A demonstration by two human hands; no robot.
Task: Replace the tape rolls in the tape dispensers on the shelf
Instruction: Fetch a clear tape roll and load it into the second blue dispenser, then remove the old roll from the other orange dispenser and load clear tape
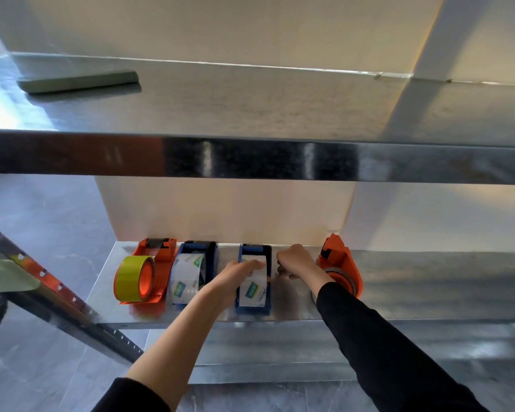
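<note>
Both hands reach onto the lower shelf (399,281) around the second blue dispenser (254,292). With its forearm bare, the left hand (232,278) grips the white printed roll (254,288) seated in that dispenser, fingers curled over its top. Just right of the dispenser, the right hand (295,261), black-sleeved, is closed in a fist; what it pinches cannot be told. Left of this dispenser stand another blue dispenser (199,257) with a white roll (185,278) and an orange dispenser (158,263) carrying a yellow roll (133,276). Right of it lies a second orange dispenser (341,264).
</note>
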